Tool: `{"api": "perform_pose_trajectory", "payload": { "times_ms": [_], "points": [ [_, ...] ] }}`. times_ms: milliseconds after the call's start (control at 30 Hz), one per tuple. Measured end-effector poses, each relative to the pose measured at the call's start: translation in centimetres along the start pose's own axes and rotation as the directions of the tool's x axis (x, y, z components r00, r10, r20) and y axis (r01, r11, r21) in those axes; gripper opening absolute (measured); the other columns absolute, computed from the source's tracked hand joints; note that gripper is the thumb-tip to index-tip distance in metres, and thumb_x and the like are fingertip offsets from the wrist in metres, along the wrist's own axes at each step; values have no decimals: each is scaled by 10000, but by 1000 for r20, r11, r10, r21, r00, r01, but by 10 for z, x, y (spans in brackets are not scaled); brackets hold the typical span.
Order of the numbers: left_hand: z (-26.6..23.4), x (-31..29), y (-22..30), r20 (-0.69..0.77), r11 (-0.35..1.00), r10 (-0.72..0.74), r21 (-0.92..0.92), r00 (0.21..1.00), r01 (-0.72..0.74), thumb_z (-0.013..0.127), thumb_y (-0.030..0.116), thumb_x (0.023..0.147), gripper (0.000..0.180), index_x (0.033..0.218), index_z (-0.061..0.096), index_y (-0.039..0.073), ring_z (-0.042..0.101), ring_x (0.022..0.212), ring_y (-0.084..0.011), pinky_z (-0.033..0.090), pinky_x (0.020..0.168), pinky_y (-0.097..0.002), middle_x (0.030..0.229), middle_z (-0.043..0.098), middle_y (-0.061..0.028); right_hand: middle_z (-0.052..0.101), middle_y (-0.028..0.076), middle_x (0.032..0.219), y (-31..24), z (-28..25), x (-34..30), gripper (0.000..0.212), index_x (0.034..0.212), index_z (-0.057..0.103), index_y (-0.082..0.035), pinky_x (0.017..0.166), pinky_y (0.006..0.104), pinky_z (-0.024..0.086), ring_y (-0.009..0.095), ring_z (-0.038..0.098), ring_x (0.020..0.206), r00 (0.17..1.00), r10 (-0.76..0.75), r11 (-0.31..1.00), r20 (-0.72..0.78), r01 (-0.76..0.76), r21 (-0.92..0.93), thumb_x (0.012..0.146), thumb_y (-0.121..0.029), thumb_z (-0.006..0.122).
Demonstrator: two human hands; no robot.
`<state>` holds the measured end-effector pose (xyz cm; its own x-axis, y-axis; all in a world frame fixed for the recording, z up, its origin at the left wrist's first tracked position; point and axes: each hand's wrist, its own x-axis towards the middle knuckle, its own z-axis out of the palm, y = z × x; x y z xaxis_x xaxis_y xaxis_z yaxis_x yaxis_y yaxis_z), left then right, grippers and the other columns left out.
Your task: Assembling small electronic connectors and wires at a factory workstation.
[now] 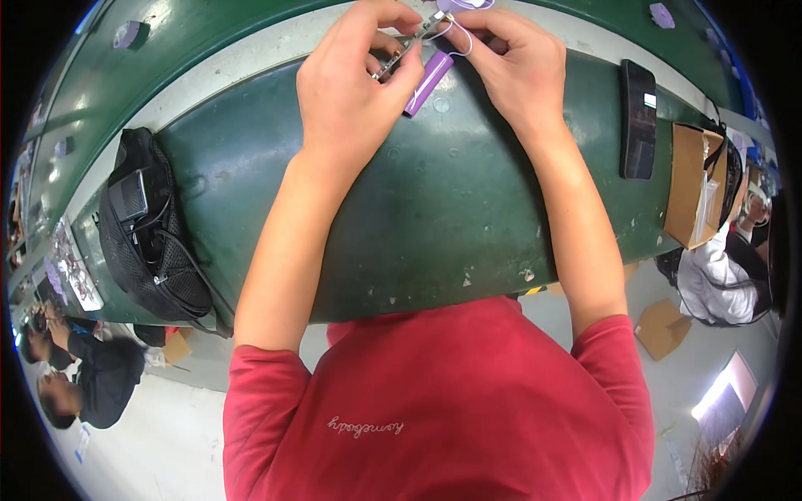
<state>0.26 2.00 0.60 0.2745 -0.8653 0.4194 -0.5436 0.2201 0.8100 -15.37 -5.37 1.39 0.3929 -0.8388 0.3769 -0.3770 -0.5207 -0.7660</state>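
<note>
My left hand is closed on a narrow circuit board with small metallic parts along it, tilted up to the right. Close by, my right hand pinches thin pale wires at the board's upper end; its fingertips are partly hidden. From the wires a purple cylindrical battery cell slants down to the left, between the two hands over the green table mat. Just beyond the fingertips is a purple rounded part, cut off by the picture's top edge.
A black mesh bag with cables lies at the left of the table. At the right are a dark phone and an open cardboard box. Small purple parts sit on the green surface beyond. Other people are off to the sides.
</note>
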Motion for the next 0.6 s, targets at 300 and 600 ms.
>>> {"api": "perform_pose_trajectory", "payload": {
  "times_ms": [300, 600],
  "points": [
    [0, 1, -3, 6, 997, 78, 13, 997, -78, 771, 5, 802, 268, 1034, 657, 76, 678, 752, -103, 516, 612, -230, 951, 721, -11, 743, 84, 825, 12, 0, -3, 142, 939, 772, -38, 634, 278, 534, 167, 702, 698, 998, 35, 999, -46, -34, 36, 834, -127, 805],
    [-4, -1, 1, 19, 998, 62, 16, 998, -62, 784, -8, 812, 278, 1058, 673, 57, 719, 876, -115, 528, 652, -226, 979, 731, -39, 738, 92, 866, 15, 3, -3, 151, 927, 765, -39, 654, 307, 543, 220, 702, 738, 996, -59, 998, -72, 61, 24, 806, -109, 823]
  ]
}}
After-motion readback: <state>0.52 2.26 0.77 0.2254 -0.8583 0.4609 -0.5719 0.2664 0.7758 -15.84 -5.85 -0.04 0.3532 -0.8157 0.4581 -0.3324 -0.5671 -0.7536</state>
